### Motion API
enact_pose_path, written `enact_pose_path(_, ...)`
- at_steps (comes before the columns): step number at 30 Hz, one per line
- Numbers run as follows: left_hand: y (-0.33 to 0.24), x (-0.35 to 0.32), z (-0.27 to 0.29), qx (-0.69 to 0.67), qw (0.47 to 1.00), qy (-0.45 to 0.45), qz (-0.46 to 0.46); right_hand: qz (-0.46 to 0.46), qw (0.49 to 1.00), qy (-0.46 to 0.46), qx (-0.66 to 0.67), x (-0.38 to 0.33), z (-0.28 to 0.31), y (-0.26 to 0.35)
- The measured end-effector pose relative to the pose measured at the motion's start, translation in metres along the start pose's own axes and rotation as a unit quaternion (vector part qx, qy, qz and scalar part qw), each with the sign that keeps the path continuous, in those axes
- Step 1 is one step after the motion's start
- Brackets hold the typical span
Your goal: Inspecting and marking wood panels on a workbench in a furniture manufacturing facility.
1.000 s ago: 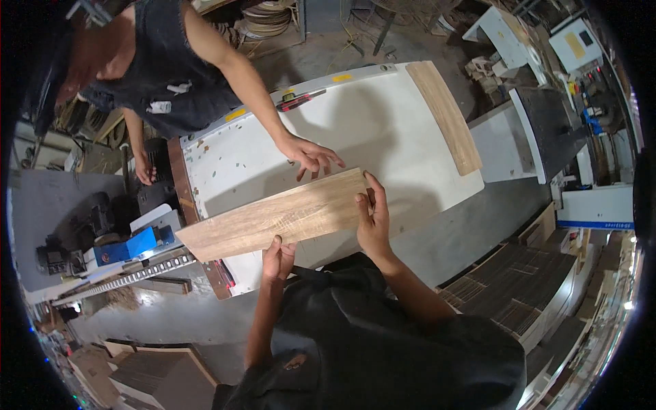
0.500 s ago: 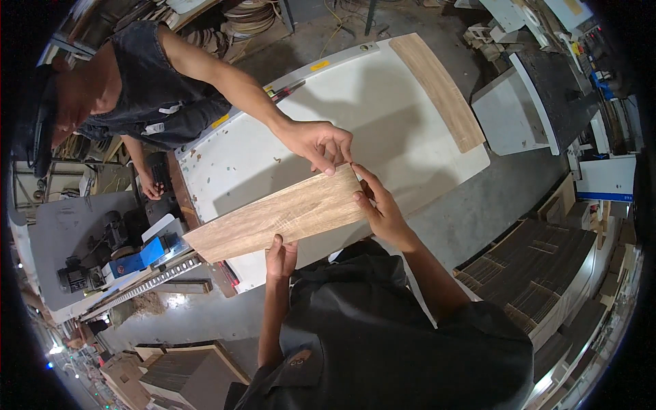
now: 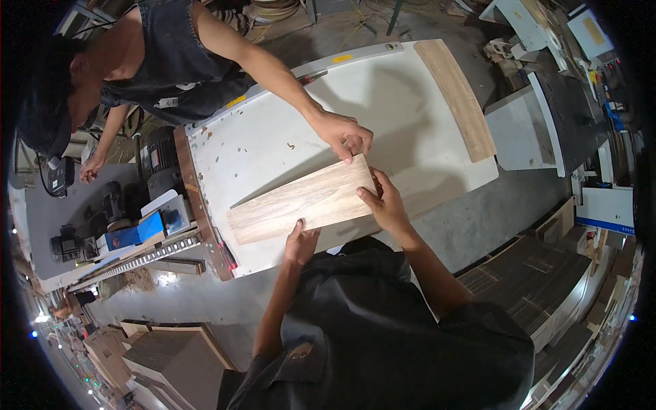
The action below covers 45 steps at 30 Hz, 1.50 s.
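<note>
Steady the board [image 3: 290,205] without twisting — pinched finger-and-thumb in left hand [image 3: 301,244] at near edge, right hand [image 3: 388,206] at one end.

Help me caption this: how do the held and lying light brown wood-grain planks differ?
Left hand and right hand grip the held plank; the lying plank rests on the white table. In view, the held plank runs mostly crosswise, the lying plank steeply. Both are light brown, wood-grained.
</note>
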<state>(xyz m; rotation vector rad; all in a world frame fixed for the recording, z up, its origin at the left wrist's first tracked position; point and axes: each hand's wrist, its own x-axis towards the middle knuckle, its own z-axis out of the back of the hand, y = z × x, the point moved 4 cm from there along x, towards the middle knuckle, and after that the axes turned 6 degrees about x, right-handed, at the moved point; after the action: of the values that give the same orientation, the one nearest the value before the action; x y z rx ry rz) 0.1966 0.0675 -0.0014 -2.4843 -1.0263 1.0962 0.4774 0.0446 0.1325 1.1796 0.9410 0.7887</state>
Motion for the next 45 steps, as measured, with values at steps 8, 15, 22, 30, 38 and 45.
enact_pose_path(8, 0.015, 0.008, 0.016, -0.037, 0.996, -0.060, 0.060, -0.018, 0.992, 0.012, 0.128, 0.007, -0.007, -0.009)
enact_pose_path(15, -0.012, -0.024, 0.029, 0.266, 0.959, 0.048, 0.087, -0.071, 0.979, -0.040, 0.185, 0.002, -0.002, -0.017)
enact_pose_path(22, -0.102, -0.085, 0.185, 0.739, 0.626, -0.246, -0.041, -0.044, 0.986, -0.033, 0.160, 0.006, 0.066, -0.006)
enact_pose_path(30, -0.164, -0.096, 0.213, 0.743, 0.421, -0.506, -0.117, 0.011, 0.994, -0.033, 0.105, 0.031, 0.128, 0.033)
enact_pose_path(38, -0.161, -0.087, 0.224, 0.724, 0.418, -0.541, -0.095, 0.077, 0.995, -0.043, 0.054, 0.029, 0.176, 0.123)
enact_pose_path(45, -0.112, -0.104, 0.218, 0.666, 0.615, -0.390, -0.163, 0.127, 0.987, 0.005, -0.094, 0.000, 0.171, 0.236)
